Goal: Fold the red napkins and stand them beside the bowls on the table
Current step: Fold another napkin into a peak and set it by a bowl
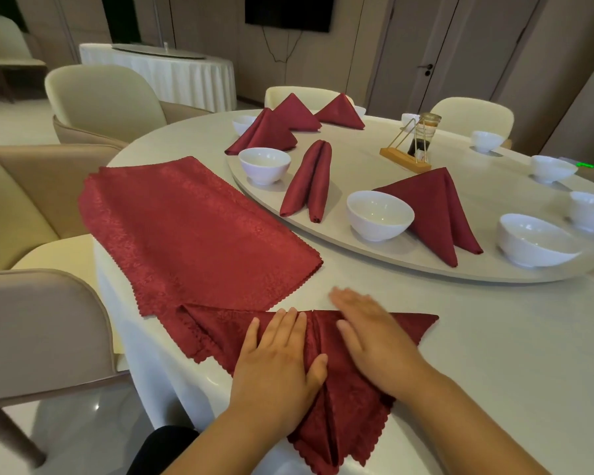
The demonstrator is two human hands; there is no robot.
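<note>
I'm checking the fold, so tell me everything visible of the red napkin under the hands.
The red napkin is patterned, shiny cloth with scalloped edges, folded into a triangle with a centre crease. It lies on the table, lower point at its near edge. The left hand and right hand press it flat.

The flat napkin [192, 231] at nine o'clock is showing deep red with a woven floral pattern, and the half-folded napkin [350, 423] at six o'clock is wearing the same red and pattern. The standing napkins [432, 210] on the turntable [357, 159] are looking a plainer, darker crimson. The bowls [379, 214] are gleaming white. The desk [494, 337] is reading off-white, the turntable pale grey-beige. The chairs [107, 101] at ten o'clock are showing cream, the screen [288, 12] at twelve o'clock black.
</note>
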